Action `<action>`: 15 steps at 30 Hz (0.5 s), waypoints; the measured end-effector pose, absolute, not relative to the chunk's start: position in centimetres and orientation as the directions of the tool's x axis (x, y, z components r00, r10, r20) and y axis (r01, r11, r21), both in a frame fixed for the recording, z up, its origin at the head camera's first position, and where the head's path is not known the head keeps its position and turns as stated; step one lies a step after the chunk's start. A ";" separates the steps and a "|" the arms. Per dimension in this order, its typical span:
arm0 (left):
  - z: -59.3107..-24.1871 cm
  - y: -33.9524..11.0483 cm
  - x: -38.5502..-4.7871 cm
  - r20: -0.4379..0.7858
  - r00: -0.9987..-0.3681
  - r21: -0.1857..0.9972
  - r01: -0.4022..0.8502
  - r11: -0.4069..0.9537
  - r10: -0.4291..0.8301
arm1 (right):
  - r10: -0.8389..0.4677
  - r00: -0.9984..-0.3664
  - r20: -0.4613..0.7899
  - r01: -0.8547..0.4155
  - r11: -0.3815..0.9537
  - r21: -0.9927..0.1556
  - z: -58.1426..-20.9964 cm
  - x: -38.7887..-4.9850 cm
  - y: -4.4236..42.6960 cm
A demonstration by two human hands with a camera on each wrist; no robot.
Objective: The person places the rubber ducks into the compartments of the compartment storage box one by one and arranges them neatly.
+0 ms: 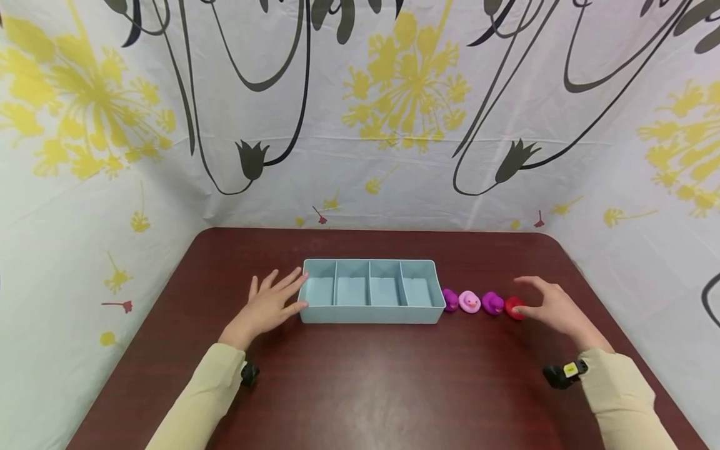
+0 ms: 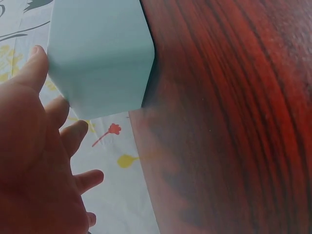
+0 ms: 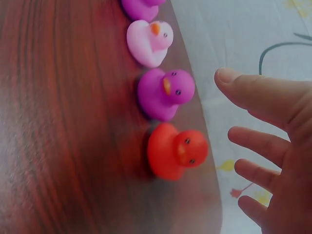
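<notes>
A pale blue tray [image 1: 368, 314] with four compartments in a row stands on the table, nothing inside. My left hand [image 1: 267, 309], fingers spread, is at its left end; in the left wrist view the thumb and a fingertip of the left hand [image 2: 39, 146] meet the tray [image 2: 97, 53]. Right of the tray sit a purple duck [image 1: 450, 300], a pink duck [image 1: 469, 302], another purple duck [image 1: 492, 303] and a red duck [image 1: 513, 307]. My right hand [image 1: 562, 312] hovers by the red duck [image 3: 168, 151], thumb and fingers apart, holding nothing.
The dark red wooden table [image 1: 382, 387] has rounded far corners. A white cloth [image 1: 315, 169] with yellow and grey flower prints hangs behind and at both sides.
</notes>
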State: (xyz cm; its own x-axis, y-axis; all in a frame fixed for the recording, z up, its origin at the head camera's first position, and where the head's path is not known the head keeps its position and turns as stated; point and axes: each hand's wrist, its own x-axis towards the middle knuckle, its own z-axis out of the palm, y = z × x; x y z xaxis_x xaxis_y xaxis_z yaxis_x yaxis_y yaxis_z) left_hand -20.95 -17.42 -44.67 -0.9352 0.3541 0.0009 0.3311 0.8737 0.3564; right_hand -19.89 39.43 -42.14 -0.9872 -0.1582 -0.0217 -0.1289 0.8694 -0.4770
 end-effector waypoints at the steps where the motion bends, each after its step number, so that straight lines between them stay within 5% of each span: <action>1: -44.7 -17.4 -21.0 0.000 -0.934 0.363 0.332 0.870 0.356 | -0.153 -0.988 -0.026 -0.122 0.870 -0.478 -42.3 -19.8 39.6; 15: -44.9 -17.3 -21.0 -0.016 -0.933 0.395 0.324 0.860 0.359 | -0.154 -0.986 -0.060 -0.101 0.851 -0.516 -44.9 -19.5 41.9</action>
